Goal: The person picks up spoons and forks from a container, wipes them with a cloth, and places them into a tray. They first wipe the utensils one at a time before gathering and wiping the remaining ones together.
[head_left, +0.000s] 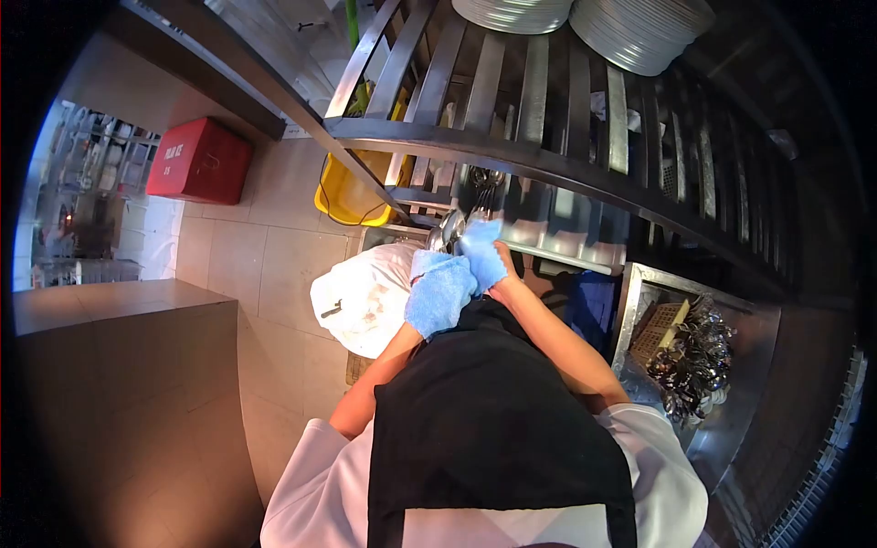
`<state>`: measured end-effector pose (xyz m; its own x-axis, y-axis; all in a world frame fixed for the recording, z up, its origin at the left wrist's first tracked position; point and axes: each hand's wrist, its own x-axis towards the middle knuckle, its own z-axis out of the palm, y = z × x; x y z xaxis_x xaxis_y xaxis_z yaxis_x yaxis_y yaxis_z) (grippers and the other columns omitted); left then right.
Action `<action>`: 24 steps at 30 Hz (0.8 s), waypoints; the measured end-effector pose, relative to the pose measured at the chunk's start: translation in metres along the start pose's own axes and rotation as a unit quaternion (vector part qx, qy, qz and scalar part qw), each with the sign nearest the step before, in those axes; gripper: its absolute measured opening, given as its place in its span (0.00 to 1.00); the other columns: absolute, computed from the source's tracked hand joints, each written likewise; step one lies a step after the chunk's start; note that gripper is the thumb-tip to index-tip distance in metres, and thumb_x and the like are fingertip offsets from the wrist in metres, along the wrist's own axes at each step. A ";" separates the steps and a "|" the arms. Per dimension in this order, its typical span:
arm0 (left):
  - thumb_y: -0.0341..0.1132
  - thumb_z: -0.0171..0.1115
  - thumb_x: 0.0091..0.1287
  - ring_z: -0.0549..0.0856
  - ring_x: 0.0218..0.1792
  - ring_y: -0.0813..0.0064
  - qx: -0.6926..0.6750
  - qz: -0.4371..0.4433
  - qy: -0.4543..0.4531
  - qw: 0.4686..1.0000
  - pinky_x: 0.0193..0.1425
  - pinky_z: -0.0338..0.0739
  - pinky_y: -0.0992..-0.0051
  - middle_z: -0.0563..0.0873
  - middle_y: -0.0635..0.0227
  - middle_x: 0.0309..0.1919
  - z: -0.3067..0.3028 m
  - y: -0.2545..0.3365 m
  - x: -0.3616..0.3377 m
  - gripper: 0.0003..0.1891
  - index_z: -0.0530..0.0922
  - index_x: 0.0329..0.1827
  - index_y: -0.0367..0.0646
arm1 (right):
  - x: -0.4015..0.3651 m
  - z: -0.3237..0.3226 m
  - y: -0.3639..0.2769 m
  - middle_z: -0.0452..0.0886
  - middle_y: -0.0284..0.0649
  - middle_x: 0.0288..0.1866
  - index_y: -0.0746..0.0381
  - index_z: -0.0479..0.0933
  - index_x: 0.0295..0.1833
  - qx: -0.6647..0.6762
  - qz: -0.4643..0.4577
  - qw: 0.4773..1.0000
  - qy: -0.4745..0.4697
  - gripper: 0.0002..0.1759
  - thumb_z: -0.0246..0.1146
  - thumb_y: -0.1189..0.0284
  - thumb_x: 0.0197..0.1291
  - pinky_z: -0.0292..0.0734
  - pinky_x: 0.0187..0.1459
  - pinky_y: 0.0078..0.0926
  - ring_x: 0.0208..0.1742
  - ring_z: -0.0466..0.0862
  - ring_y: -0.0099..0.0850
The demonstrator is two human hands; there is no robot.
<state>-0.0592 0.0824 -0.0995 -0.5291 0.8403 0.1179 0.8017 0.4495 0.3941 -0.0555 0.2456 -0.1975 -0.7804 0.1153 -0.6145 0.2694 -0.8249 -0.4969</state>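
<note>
A light blue cloth is wrapped over my left hand, whose fingers are hidden beneath it. My right hand grips the other part of the blue cloth, close beside the left. Just past the cloth, shiny rounded metal utensils stick out, overlapping its far edge in this view; I cannot tell whether my left hand holds them through the cloth. Farther off, a bunch of metal spoons lies beneath the slatted shelf. A white plastic bag bulges to the left of my left forearm.
A slatted metal rack spans the front, with stacked white plates on top. A yellow bucket and a red box are at left. To the right, a metal sink contains a basket and piled cutlery.
</note>
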 end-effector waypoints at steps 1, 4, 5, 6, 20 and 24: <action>0.37 0.67 0.65 0.88 0.35 0.63 0.000 0.004 -0.002 1.000 0.40 0.79 0.63 0.88 0.67 0.31 0.014 -0.007 -0.003 0.07 0.82 0.31 0.45 | -0.004 0.009 -0.012 0.87 0.36 0.49 0.60 0.86 0.51 0.003 -0.003 1.000 0.002 0.15 0.53 0.69 0.78 0.83 0.43 0.36 0.48 0.88 0.26; 0.38 0.68 0.64 0.88 0.40 0.62 -0.086 -0.041 0.088 0.992 0.45 0.80 0.61 0.88 0.66 0.35 0.050 -0.013 -0.012 0.07 0.84 0.33 0.45 | -0.001 0.016 -0.031 0.86 0.34 0.49 0.59 0.84 0.56 -0.265 -0.056 0.963 -0.001 0.14 0.55 0.67 0.79 0.83 0.41 0.32 0.47 0.86 0.24; 0.38 0.68 0.62 0.88 0.40 0.60 -0.119 -0.029 0.146 0.982 0.45 0.80 0.61 0.88 0.63 0.34 0.057 -0.011 -0.012 0.07 0.84 0.33 0.45 | 0.005 0.014 -0.025 0.85 0.32 0.50 0.57 0.83 0.58 -0.234 -0.068 0.969 0.030 0.14 0.56 0.63 0.79 0.82 0.40 0.30 0.47 0.85 0.23; 0.39 0.68 0.61 0.88 0.40 0.59 -0.133 -0.024 0.176 0.975 0.45 0.80 0.61 0.88 0.62 0.34 0.063 -0.014 -0.015 0.07 0.85 0.34 0.45 | 0.014 0.010 -0.016 0.84 0.31 0.51 0.55 0.81 0.60 -0.202 -0.080 0.974 0.058 0.16 0.57 0.59 0.80 0.82 0.40 0.29 0.46 0.84 0.22; 0.39 0.68 0.62 0.86 0.37 0.55 -0.057 -0.047 0.056 0.996 0.43 0.78 0.58 0.86 0.58 0.33 -0.018 0.002 0.012 0.10 0.85 0.42 0.43 | 0.062 -0.017 -0.014 0.87 0.37 0.46 0.57 0.81 0.56 -0.068 0.069 0.990 -0.099 0.14 0.61 0.60 0.77 0.87 0.46 0.39 0.44 0.89 0.32; 0.37 0.65 0.65 0.87 0.40 0.57 -0.221 -0.105 -0.018 0.970 0.43 0.80 0.61 0.86 0.58 0.36 0.017 -0.017 -0.001 0.12 0.82 0.48 0.42 | -0.002 0.015 -0.024 0.87 0.34 0.48 0.58 0.80 0.63 -0.159 0.063 0.981 -0.095 0.18 0.65 0.61 0.76 0.85 0.48 0.30 0.46 0.87 0.24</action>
<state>-0.0674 0.0792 -0.1212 -0.6507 0.7585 -0.0359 0.4763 0.4446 0.7586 -0.0691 0.2572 -0.1752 -0.8120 -0.1066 -0.5739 0.5101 -0.6076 -0.6088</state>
